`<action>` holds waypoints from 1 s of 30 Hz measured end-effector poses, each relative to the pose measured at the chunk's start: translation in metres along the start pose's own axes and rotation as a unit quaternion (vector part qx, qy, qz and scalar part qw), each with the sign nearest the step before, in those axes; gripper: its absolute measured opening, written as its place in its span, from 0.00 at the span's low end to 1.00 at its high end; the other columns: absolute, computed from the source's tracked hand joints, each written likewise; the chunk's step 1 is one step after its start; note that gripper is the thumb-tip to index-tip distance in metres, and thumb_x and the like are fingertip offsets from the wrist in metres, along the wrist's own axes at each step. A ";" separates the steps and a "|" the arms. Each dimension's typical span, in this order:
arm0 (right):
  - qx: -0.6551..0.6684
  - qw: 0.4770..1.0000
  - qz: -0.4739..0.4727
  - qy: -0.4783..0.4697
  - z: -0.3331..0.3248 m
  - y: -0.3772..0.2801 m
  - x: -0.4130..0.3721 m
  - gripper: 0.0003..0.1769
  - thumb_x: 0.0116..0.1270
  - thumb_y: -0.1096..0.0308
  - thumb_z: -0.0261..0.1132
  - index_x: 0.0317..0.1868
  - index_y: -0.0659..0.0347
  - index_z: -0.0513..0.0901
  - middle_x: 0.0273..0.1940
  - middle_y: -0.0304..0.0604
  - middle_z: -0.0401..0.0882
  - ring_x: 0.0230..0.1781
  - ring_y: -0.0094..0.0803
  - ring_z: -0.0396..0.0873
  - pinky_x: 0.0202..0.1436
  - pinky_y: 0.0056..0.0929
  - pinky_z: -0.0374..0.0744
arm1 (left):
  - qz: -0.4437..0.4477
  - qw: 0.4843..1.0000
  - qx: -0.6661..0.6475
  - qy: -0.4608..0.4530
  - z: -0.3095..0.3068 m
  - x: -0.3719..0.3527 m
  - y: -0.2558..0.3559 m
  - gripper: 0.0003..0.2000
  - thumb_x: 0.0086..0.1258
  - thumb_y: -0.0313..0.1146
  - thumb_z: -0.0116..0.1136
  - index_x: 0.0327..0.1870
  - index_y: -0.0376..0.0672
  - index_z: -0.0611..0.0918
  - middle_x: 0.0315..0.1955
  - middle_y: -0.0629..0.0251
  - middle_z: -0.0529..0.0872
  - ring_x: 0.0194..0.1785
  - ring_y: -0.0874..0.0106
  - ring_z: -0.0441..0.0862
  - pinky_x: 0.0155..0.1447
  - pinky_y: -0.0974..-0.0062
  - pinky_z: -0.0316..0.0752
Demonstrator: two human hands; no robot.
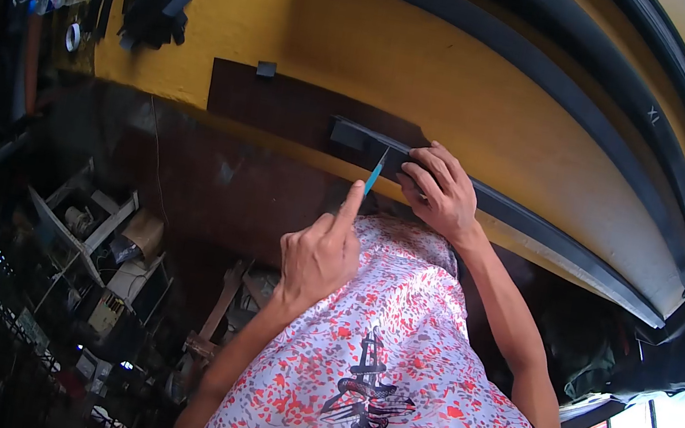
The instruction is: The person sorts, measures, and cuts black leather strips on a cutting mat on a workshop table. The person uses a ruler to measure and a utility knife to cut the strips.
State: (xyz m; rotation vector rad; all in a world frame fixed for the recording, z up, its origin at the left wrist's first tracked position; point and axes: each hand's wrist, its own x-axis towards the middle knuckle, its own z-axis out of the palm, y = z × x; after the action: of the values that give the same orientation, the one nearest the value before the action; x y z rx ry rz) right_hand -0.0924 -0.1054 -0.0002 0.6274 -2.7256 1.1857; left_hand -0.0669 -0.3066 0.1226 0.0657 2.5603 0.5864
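Note:
My left hand [320, 251] is closed round a thin blue-handled blade tool [376, 174], its index finger stretched along the handle. The tool's tip touches a long dark strip [529, 221] near its left end. A small grey rectangular piece [350, 134] lies at that end. My right hand [440, 189] presses on the strip just right of the tip, its fingers bent round the edge. Beneath the strip's left part lies a dark brown sheet [279, 105] on the yellow table [370, 39].
Several long dark curved strips [512, 48] lie across the table's far side. A small dark square [266, 68] sits on the sheet's edge. Black scraps [156, 10], a tape roll [74, 37] and a hammer-like tool are at the left. Shelving [89, 228] stands below left.

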 end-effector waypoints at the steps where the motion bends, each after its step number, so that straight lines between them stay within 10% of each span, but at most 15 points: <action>1: 0.005 1.000 0.002 -0.001 0.002 0.001 -0.001 0.16 0.53 0.72 0.74 0.43 0.58 0.83 0.49 0.43 0.81 0.52 0.44 0.81 0.60 0.39 0.82 | 0.003 1.000 0.021 -0.005 -0.001 0.000 0.006 0.32 0.61 0.27 0.59 0.71 0.49 0.74 0.23 0.56 0.83 0.24 0.57 0.84 0.30 0.60 0.79; 30: 0.031 0.999 0.010 0.012 0.005 0.003 -0.006 0.18 0.51 0.73 0.75 0.45 0.60 0.85 0.51 0.44 0.82 0.53 0.44 0.82 0.60 0.38 0.83 | 0.024 0.992 0.118 -0.046 -0.002 0.008 0.038 0.30 0.59 0.28 0.58 0.68 0.45 0.77 0.22 0.57 0.82 0.20 0.59 0.83 0.24 0.62 0.78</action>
State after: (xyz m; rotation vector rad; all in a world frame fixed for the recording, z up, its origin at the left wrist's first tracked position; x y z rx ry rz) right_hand -0.0875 -0.1048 -0.0070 0.5904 -2.6917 1.2791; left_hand -0.0770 -0.2719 0.1365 0.2302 2.5310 0.2872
